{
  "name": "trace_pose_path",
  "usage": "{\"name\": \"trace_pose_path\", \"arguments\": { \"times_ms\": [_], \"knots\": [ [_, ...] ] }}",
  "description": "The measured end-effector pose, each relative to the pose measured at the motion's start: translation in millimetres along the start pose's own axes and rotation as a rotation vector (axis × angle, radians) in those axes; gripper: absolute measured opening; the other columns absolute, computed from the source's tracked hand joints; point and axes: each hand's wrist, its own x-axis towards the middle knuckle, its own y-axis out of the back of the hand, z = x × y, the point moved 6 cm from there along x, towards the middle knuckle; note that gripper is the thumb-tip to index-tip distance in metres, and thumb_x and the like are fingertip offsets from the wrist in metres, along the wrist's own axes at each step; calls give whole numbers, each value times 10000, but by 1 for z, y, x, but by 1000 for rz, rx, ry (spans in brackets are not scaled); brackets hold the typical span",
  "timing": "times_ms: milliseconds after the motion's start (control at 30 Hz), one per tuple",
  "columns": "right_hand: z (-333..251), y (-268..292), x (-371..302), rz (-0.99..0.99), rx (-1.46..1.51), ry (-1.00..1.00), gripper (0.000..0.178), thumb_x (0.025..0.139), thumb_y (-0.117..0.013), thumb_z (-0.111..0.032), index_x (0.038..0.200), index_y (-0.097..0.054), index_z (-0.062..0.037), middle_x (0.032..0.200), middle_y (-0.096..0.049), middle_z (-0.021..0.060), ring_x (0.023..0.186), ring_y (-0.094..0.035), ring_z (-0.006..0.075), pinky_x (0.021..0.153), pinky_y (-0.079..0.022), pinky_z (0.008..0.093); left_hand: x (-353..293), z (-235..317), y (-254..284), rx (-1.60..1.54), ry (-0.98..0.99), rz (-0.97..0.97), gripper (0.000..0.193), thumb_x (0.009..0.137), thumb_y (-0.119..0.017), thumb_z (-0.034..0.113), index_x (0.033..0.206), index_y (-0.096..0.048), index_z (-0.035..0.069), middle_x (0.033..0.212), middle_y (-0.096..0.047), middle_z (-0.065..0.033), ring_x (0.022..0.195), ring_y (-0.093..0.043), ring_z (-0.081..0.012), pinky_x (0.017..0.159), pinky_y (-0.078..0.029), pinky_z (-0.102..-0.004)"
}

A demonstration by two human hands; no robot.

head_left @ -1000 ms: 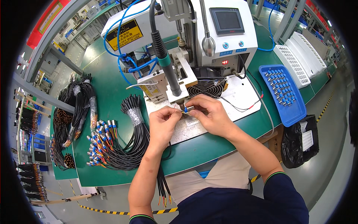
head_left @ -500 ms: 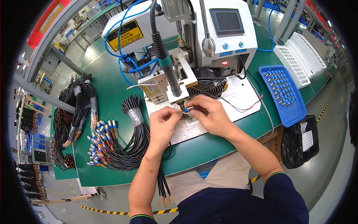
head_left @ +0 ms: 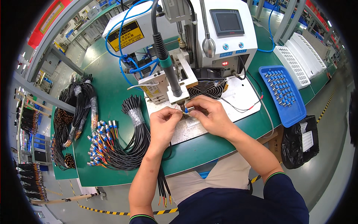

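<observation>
- Connector (head_left: pixel 190 109), small, silvery with a blue end, at center of frame, grasped by the right hand (head_left: pixel 212 115) between thumb and index finger.
- Left hand (head_left: pixel 163 121), just left of center: fingers pinched together on a thin wire (head_left: pixel 182 111) beside the connector's blue end; wire partly hidden, too small to tell if the two touch.
- Handpiece (head_left: pixel 170 72), black with green collar, comes down from top of frame; its metal end is right above the fingertips. Contact with the connector: cannot tell.
- White base plate (head_left: pixel 242 98) under both hands, on green tabletop (head_left: pixel 99 72).
- White machine (head_left: pixel 249 41), top center to upper right: dark screen (head_left: pixel 226 21), two lit buttons, red digital readout (head_left: pixel 225 63).
- Silver gooseneck lamp (head_left: pixel 209 47) in front of machine; black fan (head_left: pixel 206 88) behind the right hand.
- Blue tubes (head_left: pixel 121 33) and yellow-black label (head_left: pixel 126 35), upper left of center.
- Cable bundle (head_left: pixel 130 151), black, clear-wrapped near top, left of the left forearm; blue-and-silver connectors (head_left: pixel 100 142) on colored wires beside it.
- More black cables (head_left: pixel 76 108), farther left; several stripped cable ends (head_left: pixel 162 186) hang past the front edge, lower center.
- Blue tray (head_left: pixel 289 117), right side, holds rows of connectors; white perforated trays (head_left: pixel 292 65) beyond it.
- Black bag (head_left: pixel 292 147) with a white perforated piece (head_left: pixel 307 140) inside, lower right.
</observation>
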Motion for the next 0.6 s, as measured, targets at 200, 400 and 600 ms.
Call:
{"name": "trace_pose_path", "arguments": {
  "times_ms": [200,400,600],
  "knots": [
    [2,-1,0,-7,-4,-5,230,957,-772,45,1187,-767,32,1139,-763,110,920,-727,172,792,-583,294,0,0,0,-7,-2,-5,100,979,-784,39,982,-810,-58,879,-762,-13,784,-638,-49,727,-499,-217],
    [4,-1,-1,-9,12,-18,226,965,-770,43,1190,-760,28,1149,-762,110,942,-724,169,803,-582,293,-1,2,-1,-4,-9,-8,101,984,-784,43,977,-811,-54,865,-747,2,768,-620,-38,708,-482,-211],
    [2,-2,-1,-17,12,-21,229,968,-769,46,1195,-758,30,1158,-760,109,953,-727,168,813,-586,292,-1,1,0,-8,-8,-15,108,992,-786,55,987,-811,-49,857,-738,9,737,-604,-33,673,-468,-212]
  ]
}}
